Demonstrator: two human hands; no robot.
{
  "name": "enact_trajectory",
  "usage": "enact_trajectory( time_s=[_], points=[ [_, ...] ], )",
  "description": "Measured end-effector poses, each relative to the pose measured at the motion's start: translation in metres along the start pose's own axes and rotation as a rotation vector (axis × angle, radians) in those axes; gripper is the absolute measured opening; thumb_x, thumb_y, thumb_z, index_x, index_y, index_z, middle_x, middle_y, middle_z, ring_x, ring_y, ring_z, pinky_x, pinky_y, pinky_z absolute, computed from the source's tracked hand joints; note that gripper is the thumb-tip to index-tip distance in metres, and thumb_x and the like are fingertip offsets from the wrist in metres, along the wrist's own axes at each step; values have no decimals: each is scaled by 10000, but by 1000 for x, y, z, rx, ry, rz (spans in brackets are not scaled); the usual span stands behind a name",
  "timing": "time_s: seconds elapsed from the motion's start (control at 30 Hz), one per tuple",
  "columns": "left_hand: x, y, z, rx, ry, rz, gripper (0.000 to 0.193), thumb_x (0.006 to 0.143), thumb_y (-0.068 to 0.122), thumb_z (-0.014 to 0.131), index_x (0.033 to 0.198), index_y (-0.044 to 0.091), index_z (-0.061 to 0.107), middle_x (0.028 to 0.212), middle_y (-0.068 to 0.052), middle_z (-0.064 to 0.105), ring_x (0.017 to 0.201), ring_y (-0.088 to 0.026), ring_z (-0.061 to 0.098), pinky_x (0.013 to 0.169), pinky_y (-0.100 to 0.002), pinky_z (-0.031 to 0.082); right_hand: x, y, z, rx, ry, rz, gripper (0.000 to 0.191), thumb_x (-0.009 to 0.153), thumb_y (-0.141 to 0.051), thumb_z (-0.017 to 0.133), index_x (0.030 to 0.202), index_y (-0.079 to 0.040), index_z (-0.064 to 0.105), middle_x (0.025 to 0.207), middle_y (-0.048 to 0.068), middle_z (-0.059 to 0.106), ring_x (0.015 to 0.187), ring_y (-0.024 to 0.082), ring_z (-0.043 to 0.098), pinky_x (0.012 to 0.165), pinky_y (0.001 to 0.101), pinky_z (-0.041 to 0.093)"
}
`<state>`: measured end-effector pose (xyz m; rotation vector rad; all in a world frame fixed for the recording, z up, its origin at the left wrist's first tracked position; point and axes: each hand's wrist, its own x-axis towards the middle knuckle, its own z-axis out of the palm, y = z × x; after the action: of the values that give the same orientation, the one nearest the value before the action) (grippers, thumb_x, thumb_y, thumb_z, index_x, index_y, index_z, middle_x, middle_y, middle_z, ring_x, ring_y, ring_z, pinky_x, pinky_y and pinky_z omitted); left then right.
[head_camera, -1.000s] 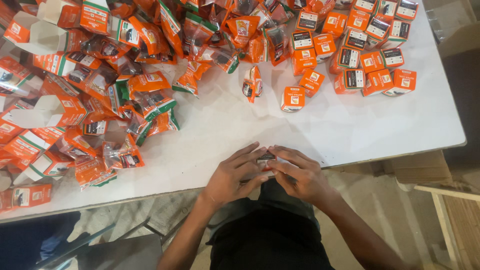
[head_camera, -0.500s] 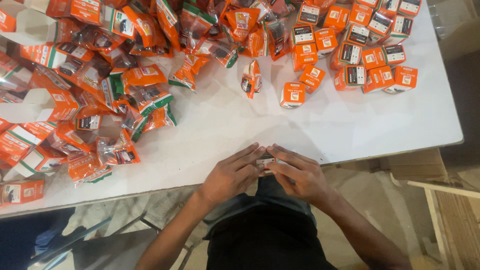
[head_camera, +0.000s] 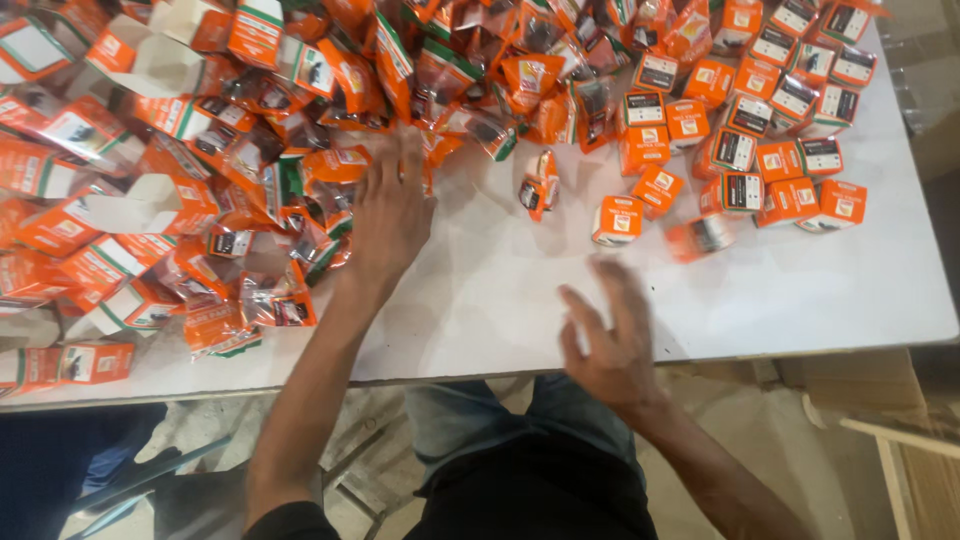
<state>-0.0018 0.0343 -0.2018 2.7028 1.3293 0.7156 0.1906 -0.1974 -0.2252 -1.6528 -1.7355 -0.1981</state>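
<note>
The right hand (head_camera: 610, 345) is smeared by motion above the near edge of the white bench (head_camera: 800, 290), so its fingertips are hard to make out; its grip is seen spread apart, with nothing in it. The fingertips of the left hand (head_camera: 392, 215) are partly lost among the heap of orange pouches (head_camera: 300, 200), and whether anything is pinched there cannot be told, though the fingers are laid out flat and apart. The heap is cut off at the left and top edges of the view.

Half a second ago both hands were held together at the near bench edge around a small item; now they are parted, the left stretched forward into the pouches and the right lifted just over the bench edge. The small item is no longer seen.

Open cartons (head_camera: 140, 65), orange outside and white within, are lying among the pouches at the left; what is inside them cannot be made out. Closed small orange boxes (head_camera: 760, 160) are gathered at the far right of the bench, and one single box (head_camera: 616, 220) is set apart nearer the middle, beside a lone pouch (head_camera: 540, 185)
</note>
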Motion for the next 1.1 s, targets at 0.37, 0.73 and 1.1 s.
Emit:
enact_trajectory(
  time_s=[0.37, 0.73, 1.1],
  points=[
    [0, -1, -77, -647, -351, -17, 256, 812, 353, 830, 876, 106, 815, 836, -45, 813, 767, -174, 791, 748, -325, 607, 36, -5, 34, 508, -58, 141, 366, 881, 18, 573, 1231, -58, 651, 1264, 196, 651, 967, 296, 706, 801, 365, 580],
    [129, -71, -118, 308, 237, -143, 523, 845, 362, 889, 1168, 23, 655, 1203, -153, 652, 1149, -395, 587, 864, -529, 530, 14, 19, 33, 944, -21, 644, 287, 848, -13, 402, 881, 14, 685, 781, 142, 736, 636, 171, 577, 598, 308, 488],
    [-61, 68, -6, -752, -222, 68, 715, 639, 317, 973, 1235, 63, 671, 1136, -124, 737, 1058, -286, 716, 911, -390, 561, 9, 3, 7, 1326, 264, 516, 592, 877, 61, 731, 1398, -39, 467, 1421, 140, 593, 1320, 261, 556, 1131, 432, 462]
  ],
)
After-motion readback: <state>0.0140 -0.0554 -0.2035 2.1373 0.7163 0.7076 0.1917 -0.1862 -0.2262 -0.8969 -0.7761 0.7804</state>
